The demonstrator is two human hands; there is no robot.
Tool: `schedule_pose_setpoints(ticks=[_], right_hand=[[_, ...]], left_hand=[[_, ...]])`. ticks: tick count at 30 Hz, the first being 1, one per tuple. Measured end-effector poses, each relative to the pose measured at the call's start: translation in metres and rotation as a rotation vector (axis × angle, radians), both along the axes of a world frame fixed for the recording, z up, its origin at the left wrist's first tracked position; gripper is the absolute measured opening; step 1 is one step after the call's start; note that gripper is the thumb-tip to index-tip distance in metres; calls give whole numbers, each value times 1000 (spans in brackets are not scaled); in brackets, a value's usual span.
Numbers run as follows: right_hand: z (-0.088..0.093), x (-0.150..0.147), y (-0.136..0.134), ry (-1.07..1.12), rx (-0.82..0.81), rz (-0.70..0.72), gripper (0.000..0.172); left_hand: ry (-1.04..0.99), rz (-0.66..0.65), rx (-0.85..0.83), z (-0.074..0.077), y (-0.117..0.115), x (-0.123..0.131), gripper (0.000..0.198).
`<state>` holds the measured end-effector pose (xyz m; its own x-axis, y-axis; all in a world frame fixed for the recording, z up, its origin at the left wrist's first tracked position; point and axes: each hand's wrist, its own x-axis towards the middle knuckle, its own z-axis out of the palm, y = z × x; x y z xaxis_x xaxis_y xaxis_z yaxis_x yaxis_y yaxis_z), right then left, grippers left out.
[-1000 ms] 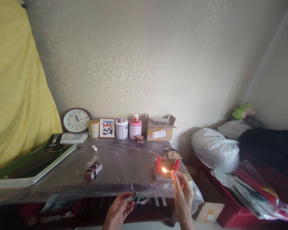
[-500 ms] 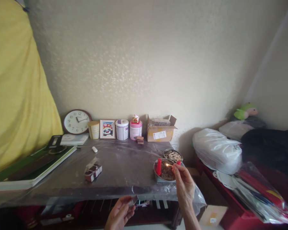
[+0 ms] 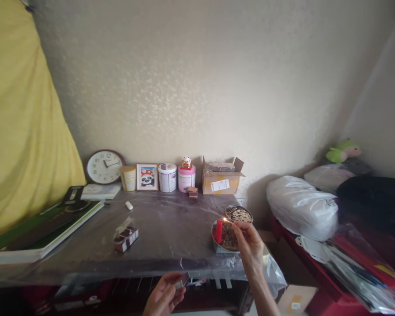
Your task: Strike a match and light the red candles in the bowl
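Note:
Between the fingertips of my right hand [image 3: 250, 245] is a burning match [image 3: 228, 221], its flame at the top of a red candle [image 3: 219, 231]. That candle stands upright in a tin [image 3: 217, 248] filled with brown grains. A second red candle in the tin is hidden behind my right hand. My left hand [image 3: 166, 293], below the table's front edge, has its fingers closed round a small matchbox [image 3: 182, 281]. Behind the tin is a round dish of matches [image 3: 238, 214]. A wrapped stack of small boxes [image 3: 126, 237] lies on the table to the left.
Along the wall stand a clock [image 3: 105, 166], a panda picture [image 3: 147, 177], two tins and an open cardboard box [image 3: 220, 181]. A plastic sheet [image 3: 171, 224] covers the table. White bags [image 3: 301, 206] lie to the right, and a yellow curtain [image 3: 26, 109] hangs at left.
My right hand has moved the burning match left, bringing its flame to the top of the left candle. The right candle is now behind my hand. My left hand has barely moved.

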<state>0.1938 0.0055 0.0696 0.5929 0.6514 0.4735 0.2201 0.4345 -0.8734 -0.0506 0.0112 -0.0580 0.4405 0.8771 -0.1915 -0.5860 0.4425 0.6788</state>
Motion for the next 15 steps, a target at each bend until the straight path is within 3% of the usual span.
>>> schedule_pose_setpoints(ticks=[7, 15], right_hand=[[-8, 6, 11, -236, -21, -108, 28], [-21, 8, 19, -160, -55, -70, 32]], left_hand=[[-28, -15, -17, -9, 5, -2, 34], [-11, 54, -26, 3, -4, 2, 39]])
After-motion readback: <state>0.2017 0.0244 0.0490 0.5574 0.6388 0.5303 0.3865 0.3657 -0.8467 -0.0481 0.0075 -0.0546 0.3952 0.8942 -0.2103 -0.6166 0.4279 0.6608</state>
